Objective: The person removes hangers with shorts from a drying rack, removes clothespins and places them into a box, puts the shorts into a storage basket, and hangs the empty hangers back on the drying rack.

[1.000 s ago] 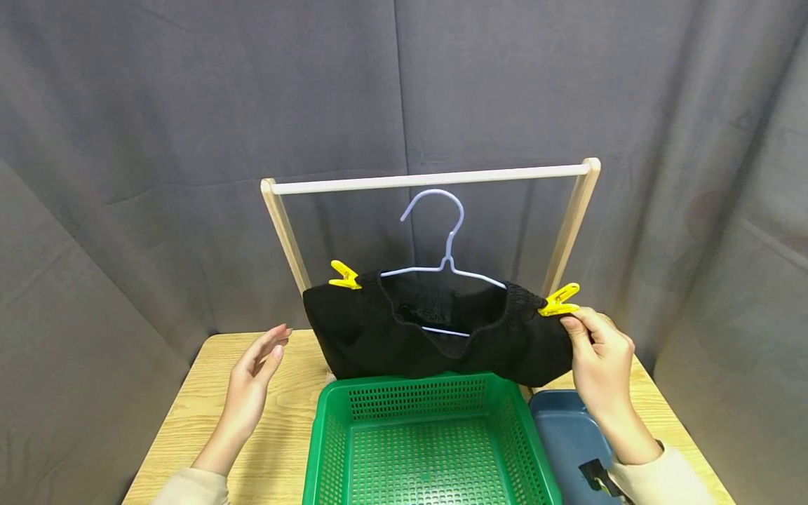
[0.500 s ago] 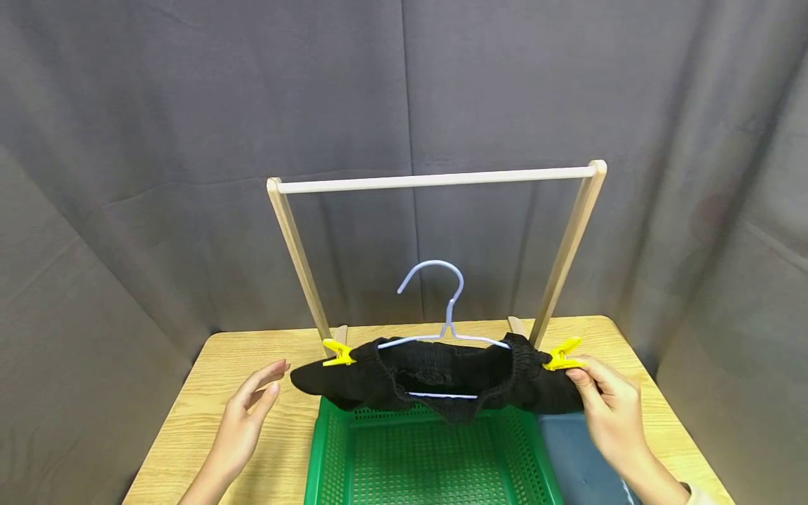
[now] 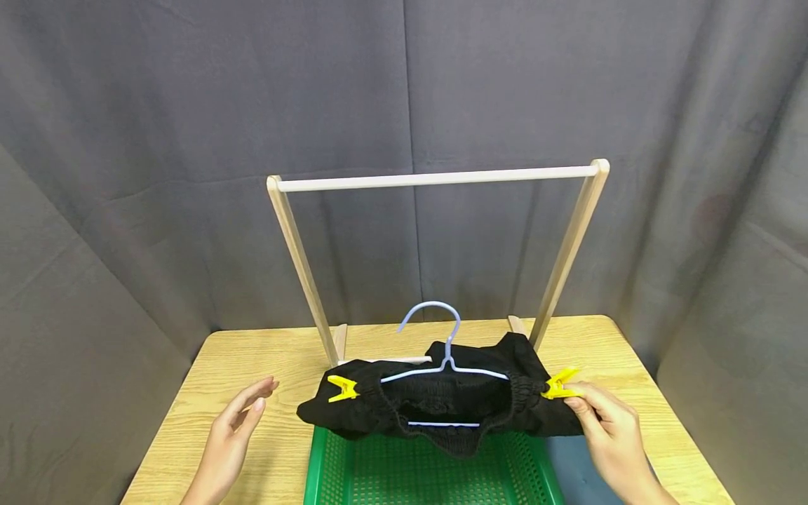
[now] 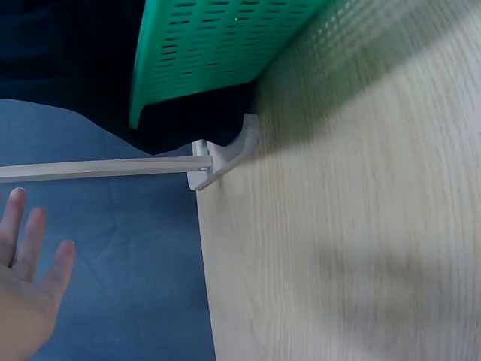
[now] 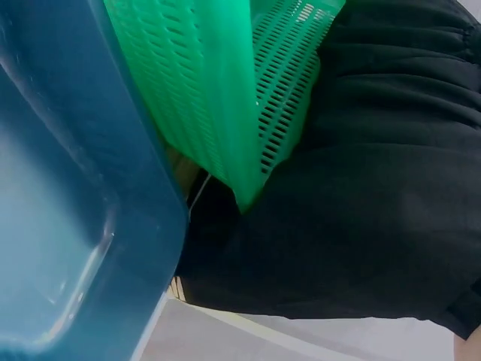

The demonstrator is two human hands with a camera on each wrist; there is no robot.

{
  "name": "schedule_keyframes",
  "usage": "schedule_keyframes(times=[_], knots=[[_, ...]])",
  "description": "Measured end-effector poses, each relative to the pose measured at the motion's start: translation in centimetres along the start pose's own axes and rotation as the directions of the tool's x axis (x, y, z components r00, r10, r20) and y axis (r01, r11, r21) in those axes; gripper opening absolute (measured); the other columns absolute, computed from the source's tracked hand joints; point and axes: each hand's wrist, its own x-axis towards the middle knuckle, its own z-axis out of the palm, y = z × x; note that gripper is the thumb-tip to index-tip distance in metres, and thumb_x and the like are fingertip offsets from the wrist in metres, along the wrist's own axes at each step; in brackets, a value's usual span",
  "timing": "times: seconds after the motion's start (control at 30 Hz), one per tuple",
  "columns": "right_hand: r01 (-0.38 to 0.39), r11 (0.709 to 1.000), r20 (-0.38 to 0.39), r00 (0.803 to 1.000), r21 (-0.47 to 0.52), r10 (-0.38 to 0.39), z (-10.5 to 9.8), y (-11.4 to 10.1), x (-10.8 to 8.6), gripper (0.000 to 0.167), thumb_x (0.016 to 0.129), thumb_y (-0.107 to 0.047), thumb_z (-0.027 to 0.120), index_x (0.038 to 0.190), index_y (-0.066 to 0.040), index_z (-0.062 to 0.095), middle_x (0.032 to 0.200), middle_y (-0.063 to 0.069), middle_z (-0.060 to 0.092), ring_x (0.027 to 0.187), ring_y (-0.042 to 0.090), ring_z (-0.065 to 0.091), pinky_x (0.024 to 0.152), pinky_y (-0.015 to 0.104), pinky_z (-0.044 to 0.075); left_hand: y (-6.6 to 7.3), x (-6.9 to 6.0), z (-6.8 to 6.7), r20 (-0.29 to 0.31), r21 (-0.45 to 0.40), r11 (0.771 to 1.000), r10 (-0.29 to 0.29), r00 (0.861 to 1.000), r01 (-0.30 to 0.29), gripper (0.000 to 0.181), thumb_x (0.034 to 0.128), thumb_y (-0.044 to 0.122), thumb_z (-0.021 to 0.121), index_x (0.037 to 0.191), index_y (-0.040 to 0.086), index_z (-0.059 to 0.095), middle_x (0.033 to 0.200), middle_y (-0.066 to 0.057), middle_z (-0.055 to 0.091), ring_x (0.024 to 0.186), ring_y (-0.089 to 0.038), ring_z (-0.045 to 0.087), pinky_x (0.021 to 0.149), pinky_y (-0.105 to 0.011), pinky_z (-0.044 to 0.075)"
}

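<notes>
A black garment (image 3: 442,400) with a gathered neckline hangs on a pale lilac hanger (image 3: 449,351), over the back of the green basket. Yellow clips sit on the cloth at its left (image 3: 343,388) and right (image 3: 560,384). My right hand (image 3: 612,438) pinches the right clip and the cloth edge between thumb and fingers. Left of the garment, my left hand (image 3: 227,438) is apart from it, fingers loosely extended and holding nothing; it also shows in the left wrist view (image 4: 30,286). The right wrist view shows the garment's dark folds (image 5: 361,218), with only a sliver of hand.
A wooden rack with a white top bar (image 3: 435,179) stands behind the garment. The green basket (image 3: 318,463) sits in front on the wooden table (image 3: 189,421), a blue tray (image 3: 577,466) at its right. Grey curtains (image 3: 404,84) surround the table.
The hanger and garment have come down and tilted, away from the rack's bar, showing more of the neck opening. My right hand has lowered with them; my left hand has moved slightly down and left.
</notes>
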Motion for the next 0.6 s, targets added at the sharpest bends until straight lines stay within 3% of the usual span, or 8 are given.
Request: schedule_keyframes(times=[0.2, 0.4, 0.6], knots=[[-0.001, 1.000, -0.005, 1.000, -0.008, 0.001, 0.2, 0.1, 0.0, 0.007, 0.092, 0.002, 0.064, 0.093, 0.003, 0.070, 0.103, -0.021, 0.065, 0.094, -0.006, 0.061, 0.083, 0.008, 0.045, -0.1, -0.2, 0.0, 0.011, 0.001, 0.999, -0.044, 0.999, 0.044, 0.038, 0.1085, 0.025, 0.041, 0.137, 0.004, 0.054, 0.136, -0.012, 0.058, 0.118, 0.006, 0.048, 0.092, -0.012, 0.036], [-0.017, 1.000, -0.016, 1.000, -0.019, 0.016, 0.3, 0.4, -0.1, 0.014, 0.095, -0.008, 0.062, 0.093, 0.003, 0.070, 0.104, -0.026, 0.064, 0.093, -0.003, 0.063, 0.084, 0.008, 0.044, 0.4, -0.3, 0.2, 0.024, -0.005, 1.000, -0.010, 1.000, 0.010, 0.033, 0.1076, 0.019, 0.044, 0.135, 0.007, 0.057, 0.134, -0.009, 0.060, 0.119, 0.003, 0.050, 0.091, -0.012, 0.038], [-0.015, 1.000, -0.018, 1.000, -0.019, 0.015, 0.4, 0.4, 0.1, 0.014, 0.095, -0.008, 0.062, 0.093, 0.003, 0.070, 0.104, -0.025, 0.064, 0.092, -0.002, 0.063, 0.083, 0.008, 0.045, 1.4, 0.0, 0.7, 0.047, -0.004, 1.000, 0.025, 0.999, -0.025, 0.031, 0.1060, 0.018, 0.048, 0.133, 0.010, 0.060, 0.132, -0.004, 0.062, 0.118, 0.000, 0.053, 0.092, -0.016, 0.041]])
